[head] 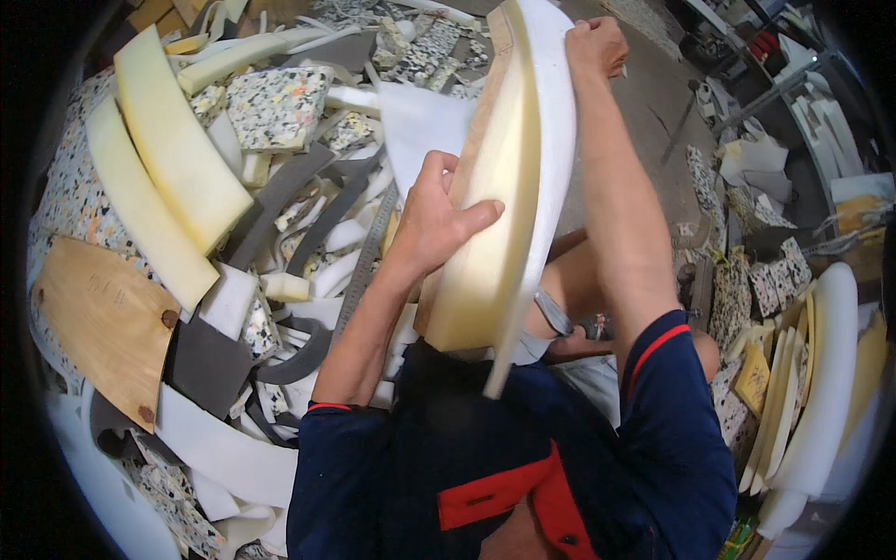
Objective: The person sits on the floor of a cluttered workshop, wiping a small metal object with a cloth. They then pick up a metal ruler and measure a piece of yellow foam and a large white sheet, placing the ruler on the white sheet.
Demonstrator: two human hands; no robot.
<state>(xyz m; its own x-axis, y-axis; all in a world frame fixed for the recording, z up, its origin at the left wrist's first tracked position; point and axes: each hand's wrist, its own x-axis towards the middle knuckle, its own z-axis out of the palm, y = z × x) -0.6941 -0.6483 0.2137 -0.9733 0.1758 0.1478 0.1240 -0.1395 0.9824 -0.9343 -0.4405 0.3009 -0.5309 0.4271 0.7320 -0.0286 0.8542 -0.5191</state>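
Note:
A long curved foam block, pale yellow with a wooden board along its left side, stands tilted before my body. White foam sheeting lies along its right side, and its lower end hangs past the block. My left hand grips the block from the left, thumb on the yellow face and fingers behind the board. Near the block's upper end, my right hand is closed at the right edge of the white sheeting; whether it pinches the sheeting cannot be told.
Foam offcuts, grey strips and speckled foam pieces are heaped at the left, with two long yellow foam slabs, a plywood board and a metal ruler. A white foam roll and thin sheets stand at the right.

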